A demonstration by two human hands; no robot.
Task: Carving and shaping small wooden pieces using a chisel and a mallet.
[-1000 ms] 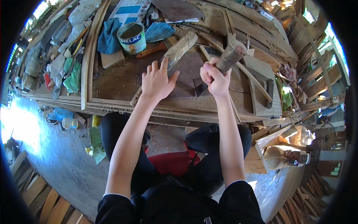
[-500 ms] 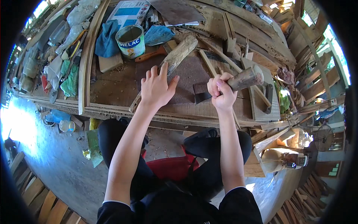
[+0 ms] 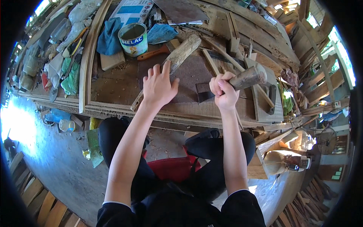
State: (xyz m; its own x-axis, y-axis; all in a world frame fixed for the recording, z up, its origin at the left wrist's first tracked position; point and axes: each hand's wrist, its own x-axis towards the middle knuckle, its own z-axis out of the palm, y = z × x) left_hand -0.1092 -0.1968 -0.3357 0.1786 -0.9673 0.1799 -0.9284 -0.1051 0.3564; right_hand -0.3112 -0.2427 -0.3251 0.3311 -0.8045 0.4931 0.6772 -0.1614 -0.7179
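Observation:
My left hand (image 3: 158, 86) lies over a rough pale piece of wood (image 3: 184, 53), its fingers stretched and the thumb apart. The wood runs at a slant beneath it, with its thicker end pointing away from me and a narrow end showing beside my wrist. My right hand (image 3: 225, 90) is wrapped round a tool with a thick round wooden handle (image 3: 248, 78). A dark, flat, broad part (image 3: 204, 92) shows left of that fist, apparently the tool's blade; the join is hidden by my fingers. A brown sheet (image 3: 191, 77) lies under the wood.
Beyond my left hand stand an open tin can (image 3: 133, 39), a blue cloth (image 3: 109, 37) and a brown-handled tool (image 3: 153, 53). Wood strips and a grey board (image 3: 269, 108) lie at the right of the workbench (image 3: 113, 90). Bags and bottles crowd the left side.
The view has shifted very slightly. My right hand and its tool have tipped a little, while my left hand stays on the wood.

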